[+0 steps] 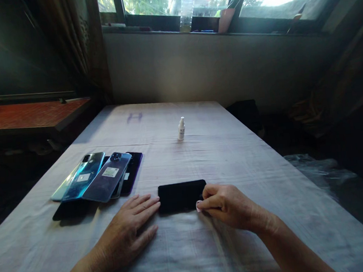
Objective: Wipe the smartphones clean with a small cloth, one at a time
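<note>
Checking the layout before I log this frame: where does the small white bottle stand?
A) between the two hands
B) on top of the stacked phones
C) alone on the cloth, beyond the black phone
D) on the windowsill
C: the small white bottle stands alone on the cloth, farther away than the black phone lying between the hands.

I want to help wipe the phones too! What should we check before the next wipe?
1. Black phone lies flat on the tablecloth: ok.
2. Right hand pinches a small pink cloth at the phone's edge: ok.
3. Left hand steadies the phone: not ok, it rests flat beside it.
4. Spray bottle upright: ok.
5. Stack of phones out of the way: ok.
6. Screen clean: cannot tell.
</note>
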Demonstrator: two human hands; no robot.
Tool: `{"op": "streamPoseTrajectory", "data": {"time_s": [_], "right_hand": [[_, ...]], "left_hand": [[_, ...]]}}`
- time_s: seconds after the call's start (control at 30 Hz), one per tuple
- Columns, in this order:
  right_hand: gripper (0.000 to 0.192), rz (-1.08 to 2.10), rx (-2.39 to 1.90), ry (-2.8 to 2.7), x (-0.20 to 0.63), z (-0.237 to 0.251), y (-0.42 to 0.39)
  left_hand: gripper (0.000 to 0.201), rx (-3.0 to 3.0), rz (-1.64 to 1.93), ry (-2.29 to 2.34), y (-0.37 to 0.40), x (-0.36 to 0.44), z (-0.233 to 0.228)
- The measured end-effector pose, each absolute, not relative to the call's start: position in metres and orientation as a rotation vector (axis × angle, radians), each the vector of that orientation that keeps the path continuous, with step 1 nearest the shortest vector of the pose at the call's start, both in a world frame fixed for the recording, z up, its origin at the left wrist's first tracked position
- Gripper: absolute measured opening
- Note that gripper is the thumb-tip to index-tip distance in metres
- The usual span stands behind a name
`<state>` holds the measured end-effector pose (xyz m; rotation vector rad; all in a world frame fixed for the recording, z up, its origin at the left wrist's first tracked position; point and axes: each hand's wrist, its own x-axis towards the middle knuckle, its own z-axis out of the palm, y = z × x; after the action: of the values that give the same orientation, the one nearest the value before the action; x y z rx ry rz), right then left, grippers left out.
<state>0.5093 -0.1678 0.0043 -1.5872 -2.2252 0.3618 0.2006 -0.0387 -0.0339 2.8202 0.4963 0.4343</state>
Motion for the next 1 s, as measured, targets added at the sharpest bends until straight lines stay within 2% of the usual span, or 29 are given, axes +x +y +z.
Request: {"op": "streamPoseTrajectory", "data": {"time_s": [0.37, 1.0], "right_hand": [[0.018, 0.185, -1.515, -2.286, 0.489, -0.004, -0.161], [0.017, 0.247, -1.543, -2.519, 0.439, 0.013, -0.132]], "left_hand": [[0.05, 2.844, 0.391, 0.466, -0.039, 0.202, -0.027], [0.046, 2.799, 0.505, 0.404, -0.038, 0.201, -0.037]]}}
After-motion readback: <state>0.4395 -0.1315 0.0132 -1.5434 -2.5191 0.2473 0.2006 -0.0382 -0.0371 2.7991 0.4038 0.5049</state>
